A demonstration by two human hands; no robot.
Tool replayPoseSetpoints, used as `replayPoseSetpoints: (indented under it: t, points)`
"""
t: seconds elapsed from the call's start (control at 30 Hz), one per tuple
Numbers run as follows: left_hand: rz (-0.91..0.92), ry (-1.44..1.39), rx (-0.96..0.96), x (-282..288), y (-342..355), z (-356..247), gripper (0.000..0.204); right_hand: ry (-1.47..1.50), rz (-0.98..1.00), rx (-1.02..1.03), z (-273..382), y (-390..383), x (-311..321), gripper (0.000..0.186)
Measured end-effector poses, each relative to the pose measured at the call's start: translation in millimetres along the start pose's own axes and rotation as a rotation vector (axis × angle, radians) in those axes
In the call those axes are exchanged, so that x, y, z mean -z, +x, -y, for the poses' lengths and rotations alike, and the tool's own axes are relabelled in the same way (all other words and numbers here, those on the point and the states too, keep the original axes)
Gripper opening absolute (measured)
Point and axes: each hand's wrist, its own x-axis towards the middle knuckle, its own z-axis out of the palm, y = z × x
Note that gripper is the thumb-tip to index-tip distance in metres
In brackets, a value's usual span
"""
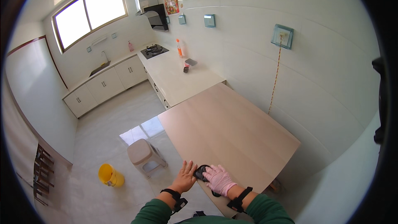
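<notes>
My left hand (185, 177), bare with a black band at the wrist, has its fingers stretched out at the near left edge of the wooden table (228, 124), beside a black object (201, 172). My right hand (219, 180), in a pink glove and also with a black band at the wrist, lies over that black object with fingers curved onto it. The object's exact kind is partly hidden by the glove; a dark loop shows under the hand.
A stool (141, 151) and yellow bucket (111, 175) stand left of the table. Beyond it is a white counter (174, 87) with a hob (154, 51), an orange bottle (179, 49) and small items. A cord (274, 83) hangs on the right wall. Dark chairs (41, 170) are at far left.
</notes>
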Motion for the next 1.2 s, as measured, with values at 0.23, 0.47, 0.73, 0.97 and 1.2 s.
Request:
replayPoseSetpoints:
  t: [0.23,0.47,0.73,0.97,1.2]
  points:
    - [0.006,0.096,-0.035,-1,0,3,0.058,0.134,0.075,0.337,19,-62,6,0.046]
    - [0.063,0.049,0.073,17,-2,-15,0.060,0.198,-0.071,0.208,10,-100,3,0.043]
    - [0.099,0.014,0.148,26,-2,-27,0.062,0.205,-0.279,-0.076,-31,-114,-4,0.044]
    - [0.104,0.042,0.159,26,-2,-28,0.062,0.130,-0.436,-0.377,-84,-121,-7,0.049]
    - [0.096,0.038,0.151,21,-5,-24,0.062,-0.008,-0.480,-0.714,-194,-152,-7,0.053]
